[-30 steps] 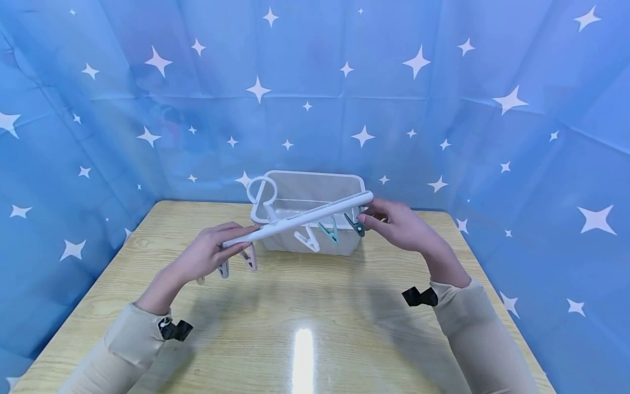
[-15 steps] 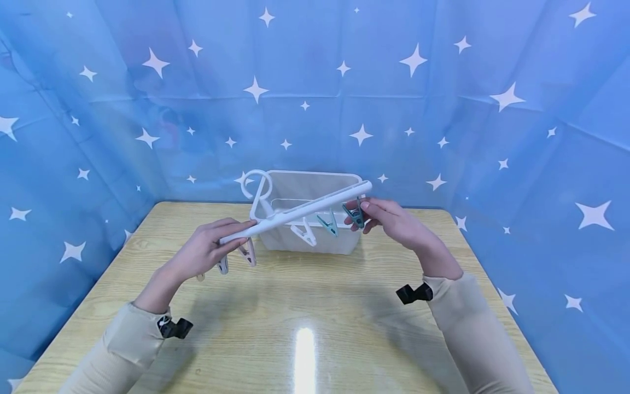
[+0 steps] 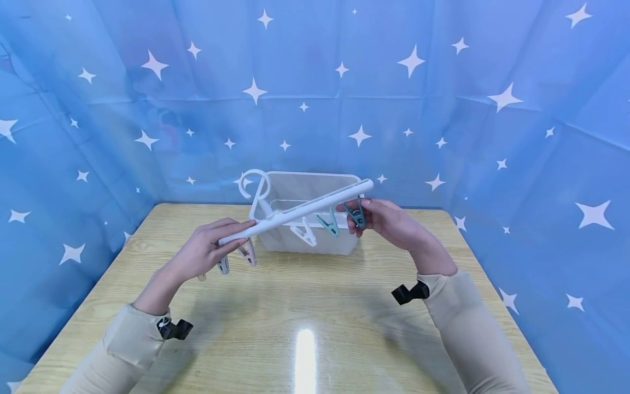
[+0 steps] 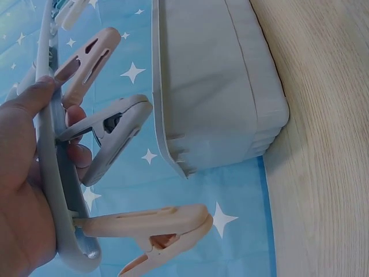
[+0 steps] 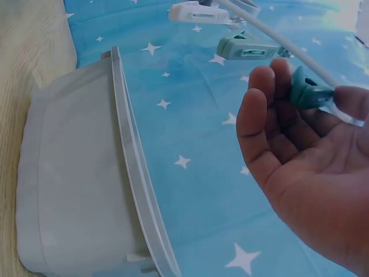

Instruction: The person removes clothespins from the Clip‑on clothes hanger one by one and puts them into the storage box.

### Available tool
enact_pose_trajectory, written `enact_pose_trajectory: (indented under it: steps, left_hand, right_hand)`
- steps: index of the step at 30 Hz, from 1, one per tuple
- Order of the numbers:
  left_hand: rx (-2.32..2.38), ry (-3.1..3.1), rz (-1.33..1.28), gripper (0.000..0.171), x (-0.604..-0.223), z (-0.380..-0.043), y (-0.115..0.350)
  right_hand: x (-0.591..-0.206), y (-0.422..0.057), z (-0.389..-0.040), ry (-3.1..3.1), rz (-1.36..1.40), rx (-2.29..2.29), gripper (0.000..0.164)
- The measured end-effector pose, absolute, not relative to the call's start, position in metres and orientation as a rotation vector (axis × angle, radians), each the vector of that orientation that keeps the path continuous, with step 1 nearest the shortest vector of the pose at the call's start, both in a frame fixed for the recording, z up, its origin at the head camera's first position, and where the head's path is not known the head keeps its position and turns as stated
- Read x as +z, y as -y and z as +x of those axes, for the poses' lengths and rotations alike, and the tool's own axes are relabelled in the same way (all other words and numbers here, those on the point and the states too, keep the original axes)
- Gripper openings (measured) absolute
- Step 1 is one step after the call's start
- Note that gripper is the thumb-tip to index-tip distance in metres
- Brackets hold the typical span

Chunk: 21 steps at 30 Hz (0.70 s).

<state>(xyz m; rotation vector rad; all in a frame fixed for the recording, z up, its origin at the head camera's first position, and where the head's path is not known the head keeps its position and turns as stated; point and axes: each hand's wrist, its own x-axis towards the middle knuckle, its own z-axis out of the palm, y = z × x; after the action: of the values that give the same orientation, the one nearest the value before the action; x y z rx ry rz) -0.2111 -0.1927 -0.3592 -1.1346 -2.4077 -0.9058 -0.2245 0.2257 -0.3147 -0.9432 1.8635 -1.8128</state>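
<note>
A white clip hanger (image 3: 305, 210) is held in the air, tilted with its right end higher. My left hand (image 3: 206, 249) grips its left end between thumb and fingers; in the left wrist view, pink, grey and peach clips (image 4: 167, 222) hang around that hand. The round hook (image 3: 254, 184) points up. Below the right end, my right hand (image 3: 389, 219) holds a dark green clip (image 3: 355, 214), with thumb and curled fingers about it in the right wrist view. A light green clip (image 3: 328, 222) and a white clip (image 3: 304, 234) hang to its left.
A white plastic basket (image 3: 315, 241) stands upright on the wooden table (image 3: 270, 328), just behind the hanger. A blue curtain with white stars (image 3: 315, 109) surrounds the table's back and sides.
The hanger's right end has risen slightly. My right hand has shifted from the hanger's end down and left around the dark green clip. The left hand has barely moved.
</note>
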Motion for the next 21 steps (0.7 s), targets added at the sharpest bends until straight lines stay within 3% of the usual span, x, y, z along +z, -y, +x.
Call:
enact_pose_trajectory:
  steps: [21]
  left_hand:
    - [-0.908, 2.348, -1.131, 0.052, -0.3611, -0.2107, 0.1901]
  right_hand:
    - [-0.3113, -0.2203, -0.2211, -1.947, -0.892, -1.957, 0.027]
